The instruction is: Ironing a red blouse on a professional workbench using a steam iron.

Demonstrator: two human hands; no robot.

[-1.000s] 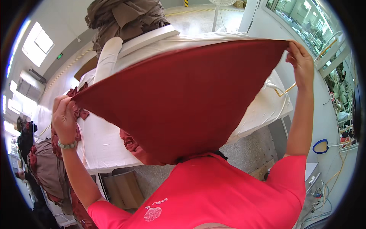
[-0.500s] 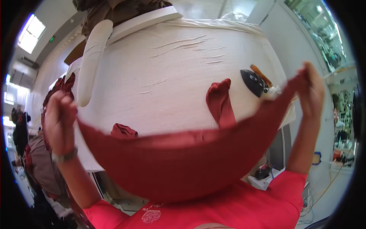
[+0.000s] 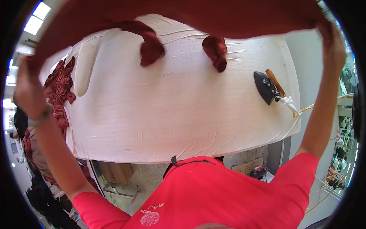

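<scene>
A dark red garment (image 3: 183, 15) is stretched between my two raised hands and runs across the top of the view. My left hand (image 3: 29, 87) grips its left end, and my right hand (image 3: 334, 47) is closed on its right end. From its lower edge hang two sleeve-like parts, a left one (image 3: 152, 49) and a right one (image 3: 215, 53), over the padded white ironing table (image 3: 179, 103). The garment's upper part runs out of the picture. Near the table's right side lies a black iron (image 3: 265, 87) with a wooden handle, apart from my hands.
A long white padded sleeve board (image 3: 86, 66) stands at the table's left. Beside it sits a crumpled heap of dark red cloth (image 3: 60, 95). The iron's cord (image 3: 305, 109) leads off to the right. Under the table are a cardboard box (image 3: 116, 171) and a metal frame.
Both hands have risen and spread outward, carrying the garment up and away from my body. Its hanging sleeve-like parts have swung up toward the far side of the table.
</scene>
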